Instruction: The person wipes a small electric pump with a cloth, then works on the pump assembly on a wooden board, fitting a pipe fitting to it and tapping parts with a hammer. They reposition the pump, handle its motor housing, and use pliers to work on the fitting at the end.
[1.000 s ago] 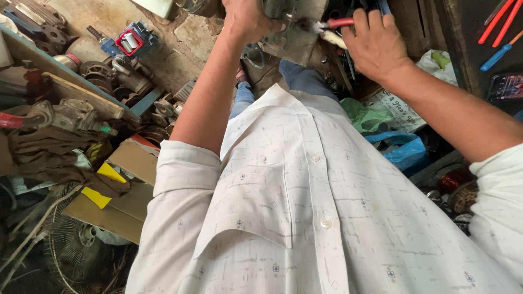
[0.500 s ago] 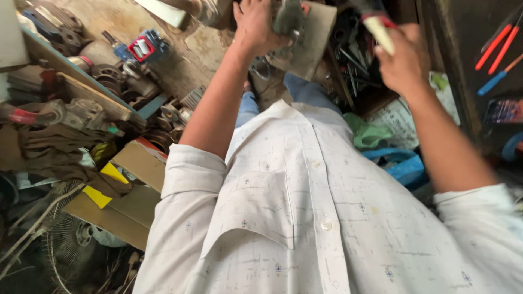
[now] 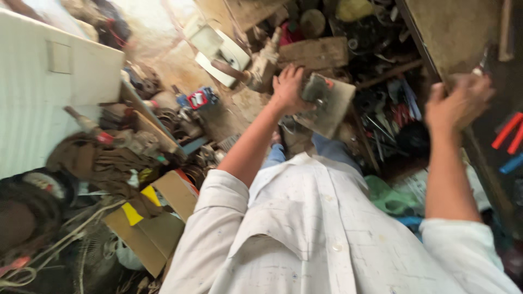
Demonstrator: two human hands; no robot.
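Nearest the camera is the person's white shirt [image 3: 327,239], speckled with small marks, its short sleeves ending at both bare forearms. Taking the flat metal plate [image 3: 329,106] as the landmark: the plate sits just beyond the shirt's collar, over the blue trouser legs [image 3: 327,149], tilted with one corner pointing down. The left hand [image 3: 289,87] is closed around the plate's left edge, fingers wrapped over it, gripping it firmly. The right hand [image 3: 460,100] is well to the right of the plate, raised at the edge of a brown shelf board [image 3: 452,32]; its fingers are curled, but motion blur hides whether they hold anything, so I cannot tell. Left and below the plate lies folded brown cardboard [image 3: 158,223] with a yellow patch, among tangled scrap and cables. Right of the plate, red and blue tool handles [image 3: 509,136] hang. Beyond the plate, a wooden block [image 3: 313,53] and a white container [image 3: 220,49] lie in the clutter.
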